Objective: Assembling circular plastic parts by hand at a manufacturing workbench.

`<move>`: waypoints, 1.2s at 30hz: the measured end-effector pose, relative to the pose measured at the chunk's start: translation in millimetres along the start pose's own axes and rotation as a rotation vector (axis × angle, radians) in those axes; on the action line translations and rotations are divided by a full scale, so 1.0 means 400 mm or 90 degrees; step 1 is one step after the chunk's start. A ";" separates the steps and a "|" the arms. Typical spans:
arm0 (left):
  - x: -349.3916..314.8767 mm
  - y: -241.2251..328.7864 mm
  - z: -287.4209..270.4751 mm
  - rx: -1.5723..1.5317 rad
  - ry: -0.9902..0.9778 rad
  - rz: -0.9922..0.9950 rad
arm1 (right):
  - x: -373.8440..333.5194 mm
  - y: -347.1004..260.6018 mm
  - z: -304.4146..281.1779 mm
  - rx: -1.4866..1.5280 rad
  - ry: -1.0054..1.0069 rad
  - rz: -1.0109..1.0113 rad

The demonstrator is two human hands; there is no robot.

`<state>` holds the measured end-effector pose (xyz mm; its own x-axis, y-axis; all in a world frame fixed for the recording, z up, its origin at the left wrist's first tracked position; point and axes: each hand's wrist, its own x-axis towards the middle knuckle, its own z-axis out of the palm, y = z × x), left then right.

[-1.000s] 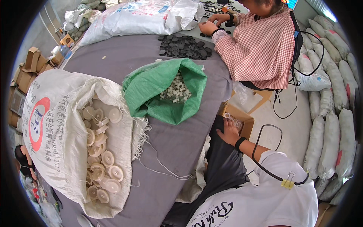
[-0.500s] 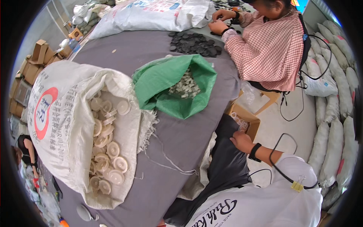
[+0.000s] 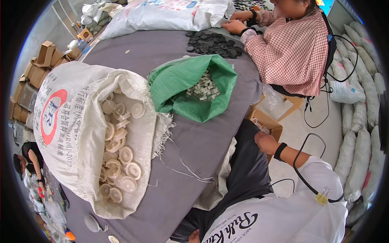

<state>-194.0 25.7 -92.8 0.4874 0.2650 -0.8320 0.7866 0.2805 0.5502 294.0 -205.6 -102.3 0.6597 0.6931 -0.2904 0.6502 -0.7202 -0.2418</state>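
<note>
My right hand [image 3: 266,142] is beside my dark trouser leg [image 3: 248,156], at the near corner of an open cardboard box [image 3: 274,130] holding pale rings [image 3: 260,124]. Its fingers look curled in; what they hold, if anything, is hidden. Only a little of my left hand [image 3: 194,236] shows at the bottom edge, below the table side, its fingers out of sight. On the grey-covered table [image 3: 178,158], a white woven sack [image 3: 67,121] lies with its mouth open, cream plastic discs [image 3: 126,155] spilling inside it. A green woven sack [image 3: 174,83] next to it holds small whitish pieces [image 3: 204,90].
Black discs [image 3: 213,43] are heaped before a co-worker in a checked top [image 3: 287,52]. A big white sack [image 3: 162,16] lies at the table's back. Full sacks [image 3: 360,162] line the right wall. Loose cables hang there. Another person [image 3: 32,158] works at far left.
The view has shifted a little, so the table things appear slightly right and up. My right hand has moved slightly along the box. My left hand has come into sight at the bottom.
</note>
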 end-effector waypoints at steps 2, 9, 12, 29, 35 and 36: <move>-0.014 0.082 0.015 -0.011 0.064 -0.064 | 0.005 -0.008 -0.003 -0.004 0.187 -0.001; 0.044 0.096 -0.062 0.486 0.346 0.157 | 0.070 0.013 -0.012 -0.208 0.000 0.008; 0.035 0.152 -0.077 0.506 0.416 0.274 | 0.078 0.051 0.001 -0.202 0.032 -0.080; 0.133 0.145 -0.096 0.558 0.181 0.184 | -0.068 0.014 0.001 0.463 0.024 0.170; 0.130 0.139 -0.103 0.578 0.146 0.142 | -0.102 0.029 0.079 0.494 -0.291 0.109; 0.137 0.149 -0.100 0.584 0.128 0.147 | -0.150 0.099 0.165 0.562 -0.420 0.111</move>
<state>-135.8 93.8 -102.8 0.6603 0.4005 -0.6354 0.7113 -0.6050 0.3579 255.4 -277.7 -155.4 0.2161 0.6176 -0.7562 -0.1002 -0.7564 -0.6464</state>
